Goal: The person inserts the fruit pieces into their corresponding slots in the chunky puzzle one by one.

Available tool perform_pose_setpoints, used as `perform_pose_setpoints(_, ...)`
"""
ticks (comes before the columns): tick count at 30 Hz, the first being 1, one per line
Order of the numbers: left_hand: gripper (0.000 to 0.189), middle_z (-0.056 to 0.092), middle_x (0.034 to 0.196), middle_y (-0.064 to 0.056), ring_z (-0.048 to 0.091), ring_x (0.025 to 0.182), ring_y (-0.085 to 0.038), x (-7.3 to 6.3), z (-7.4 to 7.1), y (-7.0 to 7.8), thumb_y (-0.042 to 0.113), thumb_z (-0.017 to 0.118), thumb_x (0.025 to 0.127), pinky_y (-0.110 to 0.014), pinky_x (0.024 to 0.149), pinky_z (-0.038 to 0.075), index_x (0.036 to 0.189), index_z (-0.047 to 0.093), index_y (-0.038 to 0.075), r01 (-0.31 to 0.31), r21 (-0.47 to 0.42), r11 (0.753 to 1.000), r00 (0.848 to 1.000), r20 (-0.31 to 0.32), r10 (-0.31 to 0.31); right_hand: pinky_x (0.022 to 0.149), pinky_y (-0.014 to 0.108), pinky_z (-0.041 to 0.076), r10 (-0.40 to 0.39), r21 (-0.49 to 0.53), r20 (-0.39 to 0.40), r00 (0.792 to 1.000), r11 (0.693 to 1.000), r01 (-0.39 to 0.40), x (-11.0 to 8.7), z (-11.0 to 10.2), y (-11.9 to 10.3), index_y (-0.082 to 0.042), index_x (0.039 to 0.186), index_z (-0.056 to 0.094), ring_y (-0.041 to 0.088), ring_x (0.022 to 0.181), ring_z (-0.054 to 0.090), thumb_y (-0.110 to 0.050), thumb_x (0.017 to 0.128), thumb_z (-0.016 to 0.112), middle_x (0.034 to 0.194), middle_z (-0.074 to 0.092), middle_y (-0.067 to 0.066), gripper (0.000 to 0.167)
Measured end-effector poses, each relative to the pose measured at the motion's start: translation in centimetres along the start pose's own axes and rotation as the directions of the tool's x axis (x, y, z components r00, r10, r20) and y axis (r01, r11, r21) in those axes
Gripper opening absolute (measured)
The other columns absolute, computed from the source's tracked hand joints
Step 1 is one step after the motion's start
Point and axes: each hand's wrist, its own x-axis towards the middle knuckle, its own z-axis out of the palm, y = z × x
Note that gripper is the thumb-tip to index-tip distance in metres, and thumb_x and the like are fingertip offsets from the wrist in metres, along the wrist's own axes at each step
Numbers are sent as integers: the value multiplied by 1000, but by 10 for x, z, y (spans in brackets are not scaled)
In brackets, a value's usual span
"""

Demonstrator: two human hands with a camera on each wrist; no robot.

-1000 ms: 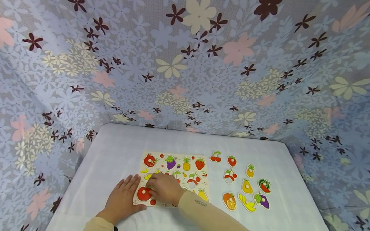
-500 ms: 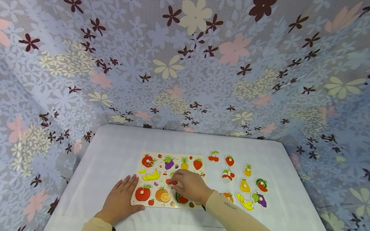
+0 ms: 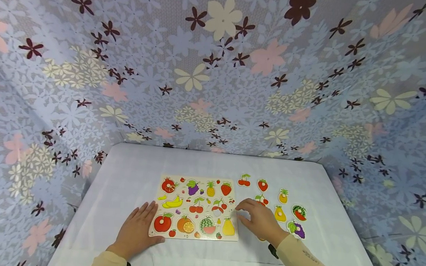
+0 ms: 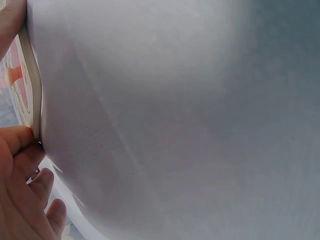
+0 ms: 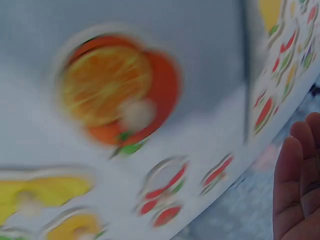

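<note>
A wooden fruit puzzle board [image 3: 179, 233] lies on the table. Its apple piece [image 3: 163, 223] and pomegranate piece [image 3: 168, 185] sit in their slots with round knobs up. My left hand [image 3: 136, 230] rests at the board's left edge, fingers extended; in the left wrist view its fingertips [image 4: 31, 155] touch the board's side. Holding nothing, my right hand [image 3: 261, 220] hovers just right of the board with fingers loosely bent. Beneath it the right wrist view shows a loose orange piece [image 5: 165, 85] and a banana piece [image 5: 55, 190], both mostly hidden by the hand in the head view.
Several loose knobbed pieces lie to the right: cherries [image 3: 244, 181], a strawberry [image 3: 263, 185], a pineapple [image 3: 283, 196], a pear [image 3: 280, 214], a watermelon [image 3: 299, 212] and grapes [image 3: 297, 230]. A flowered curtain [image 3: 192, 109] stands behind the white-covered table [image 3: 138, 165].
My right hand has left the apple piece and moved right across the board to its right side, towards the loose pieces. My left hand stays at the board's left edge.
</note>
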Motion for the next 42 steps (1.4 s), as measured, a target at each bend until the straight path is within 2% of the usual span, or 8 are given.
perform_pose_setpoints(5,115,38,157,-12,30,145,-34,0,3,-2,77,72,67,-55,117,22,151,42,3,-12,1,1000,1000,-10,12,80,37,57,161,-5,15,987,987,-161,-17,-10,18,-22,103,74,16,94,66,-24,82,84,110,65,-13,23)
perform_pose_setpoints(10,117,37,157,-13,29,145,-35,-1,2,-3,78,71,67,-55,117,21,151,41,2,-5,2,1000,1000,-3,5,79,38,57,247,-20,25,969,969,-247,-35,-15,34,-24,101,74,16,94,65,-26,81,84,110,65,-12,23)
perform_pose_setpoints(16,116,37,157,-14,28,145,-36,-2,0,-3,76,72,67,-56,117,21,151,41,2,-1,-9,1000,1000,8,1,82,38,57,261,-39,19,965,965,-260,-57,-7,46,-25,98,74,13,95,65,-28,82,84,105,65,-13,20)
perform_pose_setpoints(21,116,37,157,-13,27,145,-36,-2,0,-2,76,73,67,-56,117,20,151,40,2,9,-12,1000,1000,20,-9,80,41,58,261,-113,12,965,960,-258,-66,1,51,-22,98,75,18,96,66,-32,79,85,106,67,-6,24)
perform_pose_setpoints(28,116,36,157,-13,28,145,-36,-2,1,-1,76,72,68,-56,117,20,151,40,2,3,-6,1000,1000,17,-3,77,41,58,276,-185,15,961,945,-269,-70,9,53,-24,93,74,19,93,65,-34,77,86,104,67,-5,22)
perform_pose_setpoints(36,115,37,157,-14,28,145,-36,-2,-1,1,75,73,68,-56,117,20,151,41,2,-4,0,1000,1000,10,4,76,38,58,245,-196,-28,969,949,-245,-71,15,53,-25,85,71,18,92,64,-33,76,88,100,65,-5,21)
perform_pose_setpoints(42,116,38,156,-14,28,145,-36,0,0,2,76,73,67,-56,117,20,151,41,2,0,-5,1000,1000,12,0,71,35,56,249,-211,-42,967,944,-253,-69,19,53,-27,80,67,16,90,62,-35,77,87,97,65,-7,22)
